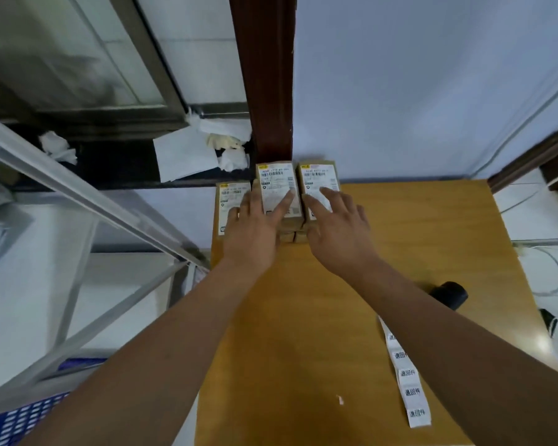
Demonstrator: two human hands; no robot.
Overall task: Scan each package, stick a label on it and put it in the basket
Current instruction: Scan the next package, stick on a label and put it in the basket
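Observation:
Three stacks of small brown packages with white shipping labels stand at the far end of the wooden table (400, 239). My left hand (255, 230) lies with straight fingers over the middle package (276, 185) and partly covers the lower left package (231, 196). My right hand (337, 226) lies with spread fingers on the right package (319, 177). A strip of white printed labels (406, 375) lies on the table at the right. The black scanner (450, 294) sits beside my right forearm. A corner of the blue basket (23, 420) shows at the lower left.
A dark wooden post (264, 75) rises right behind the packages. Crumpled white paper (203, 149) lies on the dark sill to the left. A metal frame (87, 201) runs along the table's left side. White cables (554, 268) lie on the floor at the right.

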